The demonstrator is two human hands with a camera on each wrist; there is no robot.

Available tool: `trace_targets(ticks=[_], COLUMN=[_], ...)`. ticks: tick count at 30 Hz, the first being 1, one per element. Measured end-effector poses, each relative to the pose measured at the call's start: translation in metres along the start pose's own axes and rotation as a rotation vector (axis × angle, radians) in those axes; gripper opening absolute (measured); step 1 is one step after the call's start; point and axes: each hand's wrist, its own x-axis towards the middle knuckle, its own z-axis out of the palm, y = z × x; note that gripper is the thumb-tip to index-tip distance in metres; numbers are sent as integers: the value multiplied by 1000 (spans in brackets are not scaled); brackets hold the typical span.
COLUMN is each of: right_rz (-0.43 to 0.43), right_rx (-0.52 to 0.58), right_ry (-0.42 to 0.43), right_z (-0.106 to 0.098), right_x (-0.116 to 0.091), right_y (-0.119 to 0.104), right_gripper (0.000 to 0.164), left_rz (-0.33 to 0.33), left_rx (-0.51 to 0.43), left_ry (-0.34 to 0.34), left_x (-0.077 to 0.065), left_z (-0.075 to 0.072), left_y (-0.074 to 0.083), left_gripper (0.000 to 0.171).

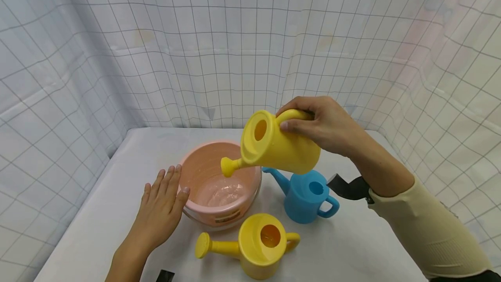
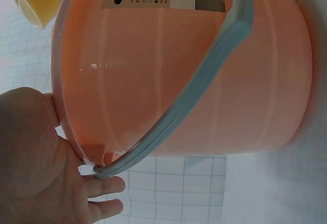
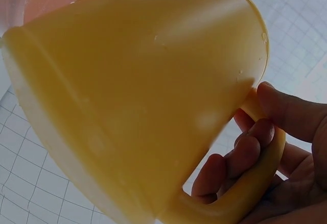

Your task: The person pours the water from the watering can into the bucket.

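Observation:
My right hand (image 1: 322,127) grips the handle of a yellow watering can (image 1: 289,151), which is tipped with its spout (image 1: 231,166) down to the left over a pink bucket (image 1: 193,166). The right wrist view shows the fingers curled through that handle (image 3: 250,188), with droplets on the can's side. Shiny clear liquid (image 1: 227,193) lies at the bottom of the bucket. With fingers straight, my left hand (image 1: 162,203) touches the bucket's left rim. The bucket's grey-blue carrying handle (image 2: 189,96) hangs across its side in the left wrist view.
A second yellow watering can (image 1: 254,247) stands upright in front of the bucket, with liquid visible through its opening. Right of the bucket stands a blue watering can (image 1: 303,199). White gridded curtains (image 1: 250,47) enclose the white-covered table (image 1: 364,243) at the back and sides.

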Motion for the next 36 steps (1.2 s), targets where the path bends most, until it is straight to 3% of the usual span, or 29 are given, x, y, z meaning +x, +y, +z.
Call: trace_targets(ticks=[36], right_rz=[20], right_rx=[-39], right_ry=[-16], right_z=[1], right_x=[3], right_y=[-1], right_gripper=[22], left_rz=[-8], left_rx=[-1], left_ry=[-11], left_x=[0], left_z=[-1], left_y=[1], left_gripper=[62])
